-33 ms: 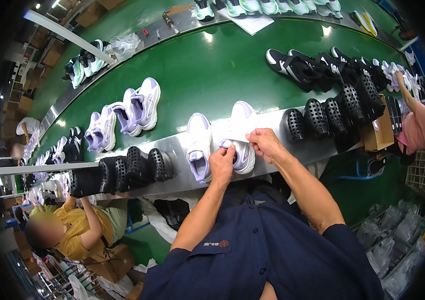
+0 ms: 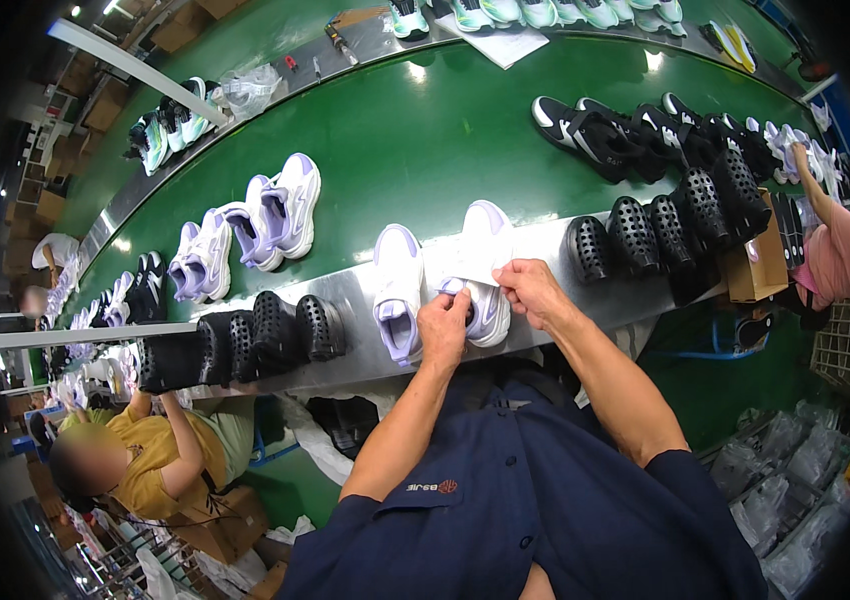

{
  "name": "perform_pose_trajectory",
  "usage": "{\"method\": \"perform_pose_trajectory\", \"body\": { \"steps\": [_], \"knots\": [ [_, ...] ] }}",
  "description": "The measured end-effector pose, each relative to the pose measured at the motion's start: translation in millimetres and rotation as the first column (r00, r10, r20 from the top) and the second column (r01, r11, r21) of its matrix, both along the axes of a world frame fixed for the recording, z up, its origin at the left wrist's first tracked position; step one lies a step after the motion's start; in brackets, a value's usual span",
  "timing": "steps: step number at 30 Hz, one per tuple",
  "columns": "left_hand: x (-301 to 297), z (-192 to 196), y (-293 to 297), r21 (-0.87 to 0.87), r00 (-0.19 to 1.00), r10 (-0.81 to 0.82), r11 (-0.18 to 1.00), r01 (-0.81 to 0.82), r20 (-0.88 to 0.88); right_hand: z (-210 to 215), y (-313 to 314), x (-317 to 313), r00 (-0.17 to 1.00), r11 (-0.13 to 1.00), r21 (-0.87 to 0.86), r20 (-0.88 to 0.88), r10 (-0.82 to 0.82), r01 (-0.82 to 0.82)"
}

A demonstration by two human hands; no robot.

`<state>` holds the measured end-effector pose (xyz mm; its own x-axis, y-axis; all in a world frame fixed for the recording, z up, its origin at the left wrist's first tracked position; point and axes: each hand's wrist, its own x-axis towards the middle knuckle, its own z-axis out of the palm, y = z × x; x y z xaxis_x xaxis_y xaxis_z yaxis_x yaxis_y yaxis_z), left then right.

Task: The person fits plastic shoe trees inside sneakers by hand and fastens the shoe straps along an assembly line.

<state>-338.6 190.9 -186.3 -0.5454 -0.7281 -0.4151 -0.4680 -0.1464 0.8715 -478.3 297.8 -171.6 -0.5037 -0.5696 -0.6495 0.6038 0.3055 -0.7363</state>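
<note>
Two white-and-lilac sneakers stand side by side on the metal ledge in front of me, toes pointing away. The left sneaker (image 2: 398, 275) is untouched. At the right sneaker (image 2: 486, 232), my left hand (image 2: 442, 325) is closed on the near-left edge of the shoe's opening, partly covering it. My right hand (image 2: 535, 290) pinches the end of a white strap (image 2: 469, 268) that crosses the top of that same shoe. Something dark shows beside my left fingertips inside the opening, but I cannot make out what it is.
Black perforated shoe forms (image 2: 632, 235) stand at right, more forms (image 2: 275, 330) at left. Lilac sneakers (image 2: 290, 205) and black sneakers (image 2: 585, 135) sit on the green belt (image 2: 425, 130). Co-workers in a yellow shirt (image 2: 160, 455) and a pink shirt (image 2: 830, 255) flank me. A cardboard box (image 2: 753, 262) stands right.
The lilac sneakers on the green belt have shifted very slightly to the left. My hands and the sneaker they hold look almost unchanged.
</note>
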Motion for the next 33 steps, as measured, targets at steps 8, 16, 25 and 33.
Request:
{"method": "perform_pose_trajectory", "body": {
  "steps": [8,16,25,33],
  "knots": [
    [-0.5,-8.5,2.5,0.018,0.998,0.057,0.998,-0.056,-0.028,-15.9,3.2,33.0,0.992,0.993,0.021,0.060,-0.115,0.114],
    [-9.0,-4.1,8.2,0.002,0.998,0.043,0.999,-0.043,-0.055,-36.4,14.1,34.0,0.942,0.990,0.140,-0.332,0.044,0.003],
    [1.2,18.8,10.4,-0.761,0.940,-0.315,0.575,0.301,0.135,-7.9,33.4,42.3,0.662,0.919,0.384,-0.713,0.231,0.092],
    [-10.4,17.0,-12.6,-0.799,0.878,-0.475,0.502,0.331,0.066,-21.0,16.4,53.3,0.601,0.946,0.322,-0.764,0.233,0.042]
  ]
}}
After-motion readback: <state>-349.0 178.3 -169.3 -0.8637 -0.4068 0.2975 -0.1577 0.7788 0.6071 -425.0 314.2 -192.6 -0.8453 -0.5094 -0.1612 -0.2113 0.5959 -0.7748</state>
